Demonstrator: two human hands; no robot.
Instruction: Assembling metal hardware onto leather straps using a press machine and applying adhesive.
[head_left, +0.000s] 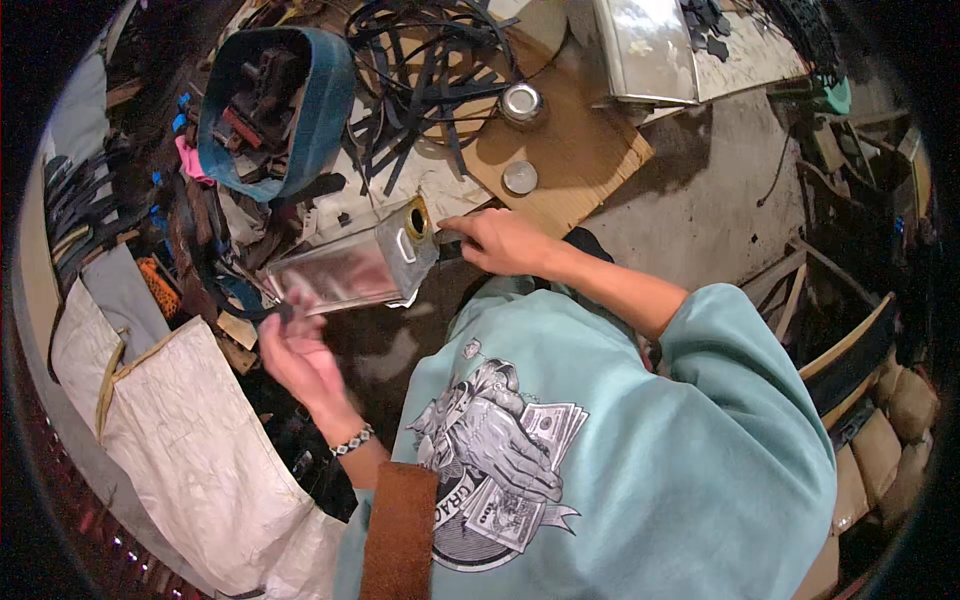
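Shirt lettering (452, 503) (right hand (503, 243) beside can (340, 270))

The right grip (505, 240) stretches a finger beside the round mouth (419, 222) of a silver tin (335, 275) lying sideways; the left grip (303, 362), blurred, is near its far end.

Bright light glares off the upper metal tin (648, 50), while the rim sinks into grainy darkness. Fisheye distortion bends straight edges; the left hand (300, 355) looks blurred.
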